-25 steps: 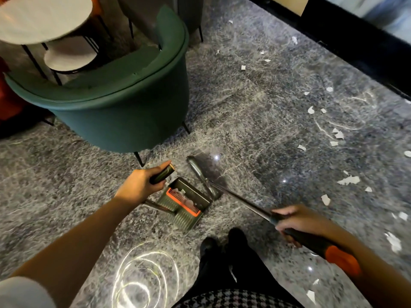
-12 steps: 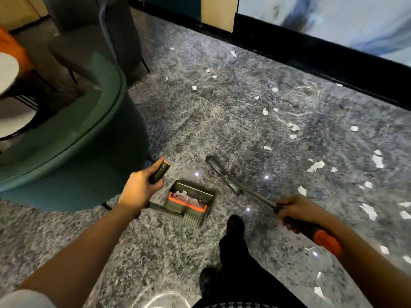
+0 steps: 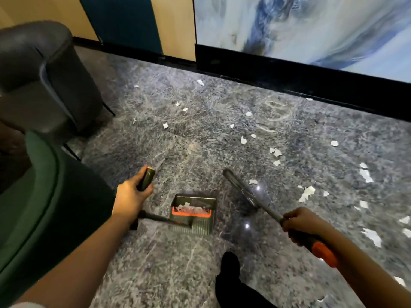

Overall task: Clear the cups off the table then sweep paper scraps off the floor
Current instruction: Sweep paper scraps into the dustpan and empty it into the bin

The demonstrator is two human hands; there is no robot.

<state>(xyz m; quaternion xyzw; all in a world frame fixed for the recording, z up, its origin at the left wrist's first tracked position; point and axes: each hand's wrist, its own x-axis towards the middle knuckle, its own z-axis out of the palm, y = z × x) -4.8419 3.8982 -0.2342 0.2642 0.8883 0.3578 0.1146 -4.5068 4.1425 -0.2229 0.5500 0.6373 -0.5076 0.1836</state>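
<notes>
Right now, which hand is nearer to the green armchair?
Left. The left hand is beside the green armchair; the right hand, holding the broom, is beyond the dustpan.

Dustpan (image 3: 193,213) sits left of the broom (image 3: 244,190), scraps (image 3: 307,193) scattered right.

Hemmed in just left of the grip of the left hand (image 3: 130,197) by a green armchair (image 3: 44,207), and farther ahead-left by a grey chair (image 3: 44,85). Between the two grips, taken up low down by dustpan (image 3: 193,213) and broom (image 3: 242,190). Open ahead of both over floor (image 3: 200,141) up to the black skirting (image 3: 289,81); likewise right of the right hand (image 3: 300,221).
</notes>
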